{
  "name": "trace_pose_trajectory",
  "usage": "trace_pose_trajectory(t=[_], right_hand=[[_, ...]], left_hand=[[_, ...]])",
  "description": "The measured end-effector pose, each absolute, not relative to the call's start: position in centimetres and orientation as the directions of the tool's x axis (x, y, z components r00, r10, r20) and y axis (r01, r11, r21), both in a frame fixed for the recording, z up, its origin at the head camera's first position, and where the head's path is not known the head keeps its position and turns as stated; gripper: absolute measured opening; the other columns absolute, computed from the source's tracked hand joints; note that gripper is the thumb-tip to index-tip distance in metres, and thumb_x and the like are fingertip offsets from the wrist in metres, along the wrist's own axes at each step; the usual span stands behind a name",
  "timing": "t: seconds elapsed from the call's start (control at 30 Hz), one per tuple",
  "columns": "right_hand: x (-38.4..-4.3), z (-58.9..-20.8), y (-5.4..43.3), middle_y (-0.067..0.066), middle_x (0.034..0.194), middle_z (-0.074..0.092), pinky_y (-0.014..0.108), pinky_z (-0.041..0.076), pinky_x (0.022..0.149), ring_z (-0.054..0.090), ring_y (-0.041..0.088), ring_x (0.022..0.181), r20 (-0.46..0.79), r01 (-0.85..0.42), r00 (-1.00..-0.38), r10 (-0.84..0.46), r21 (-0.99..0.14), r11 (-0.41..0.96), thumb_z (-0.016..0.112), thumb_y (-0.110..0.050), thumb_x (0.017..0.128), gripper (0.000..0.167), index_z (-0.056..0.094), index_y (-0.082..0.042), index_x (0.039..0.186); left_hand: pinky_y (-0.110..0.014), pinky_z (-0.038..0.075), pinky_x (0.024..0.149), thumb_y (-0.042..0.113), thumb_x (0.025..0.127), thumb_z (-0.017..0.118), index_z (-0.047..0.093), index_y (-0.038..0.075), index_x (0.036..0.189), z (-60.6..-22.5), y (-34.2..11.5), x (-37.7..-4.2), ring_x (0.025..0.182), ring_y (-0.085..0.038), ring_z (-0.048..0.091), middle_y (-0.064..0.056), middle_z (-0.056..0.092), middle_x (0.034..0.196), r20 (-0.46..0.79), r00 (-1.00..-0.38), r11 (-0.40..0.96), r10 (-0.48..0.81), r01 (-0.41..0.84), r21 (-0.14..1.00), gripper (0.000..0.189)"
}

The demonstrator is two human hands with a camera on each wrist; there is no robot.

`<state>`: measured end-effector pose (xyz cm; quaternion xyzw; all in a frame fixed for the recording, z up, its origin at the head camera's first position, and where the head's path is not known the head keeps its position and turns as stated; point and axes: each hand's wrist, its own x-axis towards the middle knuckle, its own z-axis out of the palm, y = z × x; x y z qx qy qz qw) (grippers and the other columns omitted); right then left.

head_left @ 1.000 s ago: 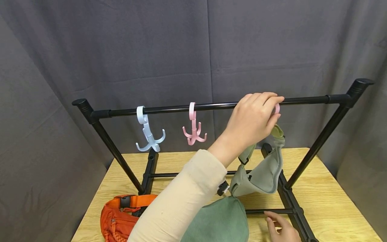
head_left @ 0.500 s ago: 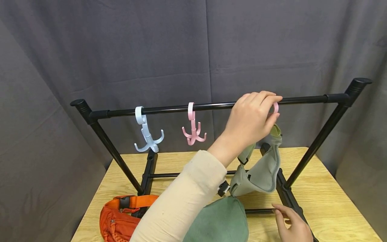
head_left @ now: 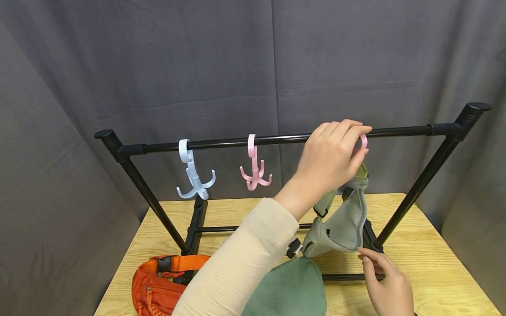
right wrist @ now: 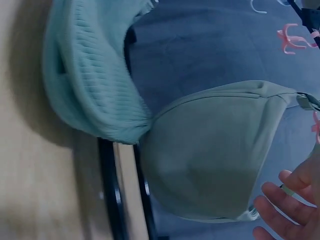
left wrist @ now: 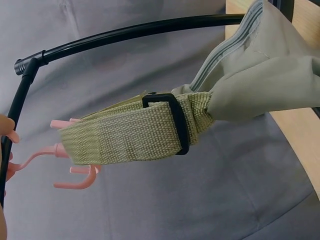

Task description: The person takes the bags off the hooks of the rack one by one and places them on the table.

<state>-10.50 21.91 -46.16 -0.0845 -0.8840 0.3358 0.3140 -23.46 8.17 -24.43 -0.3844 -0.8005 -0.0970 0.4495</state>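
Observation:
At the black rail point(head_left: 292, 138), my left hand point(head_left: 330, 151) curls over the bar, its thumb and forefinger around the ring of a pink hook hanger point(head_left: 363, 141). In the left wrist view, the webbing strap point(left wrist: 125, 134) of a grey-green bag hangs over the prongs of this hanger point(left wrist: 82, 184). Below the rail, the grey-green bag point(head_left: 345, 228) hangs tilted from the strap. My right hand point(head_left: 389, 285) is beside the bag's lower zipped edge, its fingertips at or very near it. In the right wrist view, its fingers are bent loosely, close to the bag's corner.
A blue hook hanger point(head_left: 194, 173) and another pink hook hanger point(head_left: 254, 169) hang farther left on the rail. An orange waist bag point(head_left: 158, 285) and a green ribbed bag point(head_left: 288, 289) lie in front, partly behind my left sleeve. The black rack stands on a wooden table point(head_left: 431, 263).
My right hand has moved up and slightly right, reaching the bag's lower edge. The left hand stays at the rail, and the bag hangs nearly as before.

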Motion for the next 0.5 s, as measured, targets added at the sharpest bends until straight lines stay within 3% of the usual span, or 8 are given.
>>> trace_pose_trajectory(t=[0.23,0.4,0.5], right_hand=[[-11.5,-44.5,21.7,0.005,0.096,0.073,0.007,0.041,0.065,0.066,0.018,0.076,0.54,-0.117,-0.768,0.344,-0.647,0.753,0.064,-0.004,0.095,0.018,0.074,-0.011,0.109],[-12.4,-43.3,21.7,0.003,0.097,0.073,0.01,0.043,0.069,0.061,0.002,0.077,0.578,-0.163,-0.742,0.34,-0.647,0.745,0.064,-0.005,0.095,0.018,0.075,-0.011,0.109],[-12.8,-42.8,21.6,0.001,0.096,0.072,0.011,0.044,0.072,0.062,0.005,0.078,0.592,-0.179,-0.736,0.329,-0.638,0.748,0.064,-0.005,0.095,0.019,0.075,-0.012,0.11]], left_hand=[[-0.021,0.041,0.099,0.031,0.096,0.057,0.068,0.02,0.124,-24.6,8.0,-23.8,0.106,-0.01,0.063,0.008,0.066,0.12,0.807,-0.278,0.675,0.521,0.713,-0.19,0.032],[-0.021,0.041,0.099,0.031,0.096,0.058,0.067,0.02,0.125,-24.7,7.9,-23.9,0.107,-0.01,0.063,0.008,0.065,0.122,0.808,-0.276,0.673,0.52,0.716,-0.188,0.032],[-0.021,0.041,0.1,0.03,0.096,0.058,0.068,0.021,0.125,-24.7,7.8,-23.9,0.107,-0.01,0.063,0.008,0.066,0.121,0.81,-0.276,0.672,0.517,0.717,-0.184,0.032]])
